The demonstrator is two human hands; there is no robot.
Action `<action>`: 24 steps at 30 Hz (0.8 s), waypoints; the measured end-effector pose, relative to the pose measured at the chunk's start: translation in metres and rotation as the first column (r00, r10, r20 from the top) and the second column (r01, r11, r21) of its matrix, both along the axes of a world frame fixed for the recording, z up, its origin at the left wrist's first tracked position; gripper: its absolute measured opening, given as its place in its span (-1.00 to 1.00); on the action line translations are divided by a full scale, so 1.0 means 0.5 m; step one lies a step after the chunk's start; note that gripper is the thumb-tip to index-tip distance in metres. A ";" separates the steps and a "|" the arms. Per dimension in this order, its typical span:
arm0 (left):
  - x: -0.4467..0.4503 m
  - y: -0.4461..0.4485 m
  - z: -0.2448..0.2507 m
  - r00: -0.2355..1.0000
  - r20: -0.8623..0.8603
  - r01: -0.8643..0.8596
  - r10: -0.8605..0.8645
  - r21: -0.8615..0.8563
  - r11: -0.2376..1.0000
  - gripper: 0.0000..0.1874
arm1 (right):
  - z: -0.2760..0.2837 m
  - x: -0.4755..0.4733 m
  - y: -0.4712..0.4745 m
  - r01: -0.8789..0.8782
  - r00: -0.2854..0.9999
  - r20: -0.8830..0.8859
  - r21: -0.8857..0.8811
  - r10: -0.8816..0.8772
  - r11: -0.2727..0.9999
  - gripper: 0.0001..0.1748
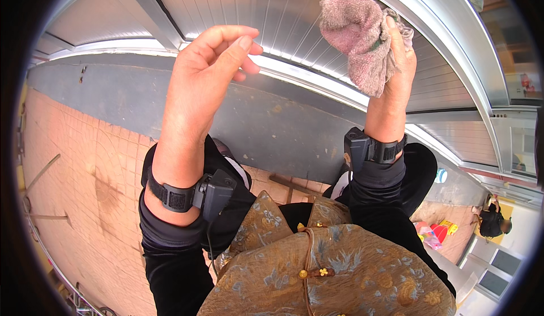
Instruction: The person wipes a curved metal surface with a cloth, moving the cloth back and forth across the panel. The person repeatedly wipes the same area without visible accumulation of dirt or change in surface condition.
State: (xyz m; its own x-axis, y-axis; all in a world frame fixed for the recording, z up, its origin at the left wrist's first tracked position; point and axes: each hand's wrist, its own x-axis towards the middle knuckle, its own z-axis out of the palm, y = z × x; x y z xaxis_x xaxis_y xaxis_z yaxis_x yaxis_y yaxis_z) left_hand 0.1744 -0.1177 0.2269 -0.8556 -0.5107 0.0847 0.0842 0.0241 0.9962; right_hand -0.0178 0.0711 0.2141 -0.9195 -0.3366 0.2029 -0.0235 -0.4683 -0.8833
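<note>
My right hand [401, 67] grips a bunched pinkish-grey terry cloth [355, 40], its thumb lying over the folds. The cloth is held up in front of ribbed metal panelling [272, 14]; whether it touches the surface I cannot tell. At the left, my left hand [208, 65] is raised before the same panelling, with loosely curled fingers and nothing visible in them. Below the panelling runs a bright metal bottom rail [297, 73]. A curved-looking silver frame member [450, 48] passes just beyond the right hand, beside a glass pane [516, 40] with reflections.
A grey-painted base [272, 125] stands between my knees and the panelling. Pinkish floor tiles [85, 146] spread left. At right lie a red object [440, 232] and a plastic bag [430, 238]; a white-and-blue container [441, 176] is nearer. Another person [491, 220] is beyond.
</note>
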 end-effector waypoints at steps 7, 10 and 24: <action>-0.002 0.015 0.005 1.000 -0.009 0.017 -0.017 0.011 1.000 -0.74 | -0.200 0.001 -0.031 0.048 0.961 0.269 0.036 -0.056 0.998 -0.75; -0.004 0.010 0.000 1.000 0.002 0.010 -0.010 0.001 1.000 -0.74 | -0.305 -0.004 -0.027 0.033 0.911 0.405 0.125 -0.081 0.992 -0.72; -0.011 -0.018 -0.010 0.999 0.040 -0.024 0.023 0.017 1.000 -0.74 | -0.446 -0.042 0.008 -0.146 0.779 0.624 0.268 -0.056 0.952 -0.63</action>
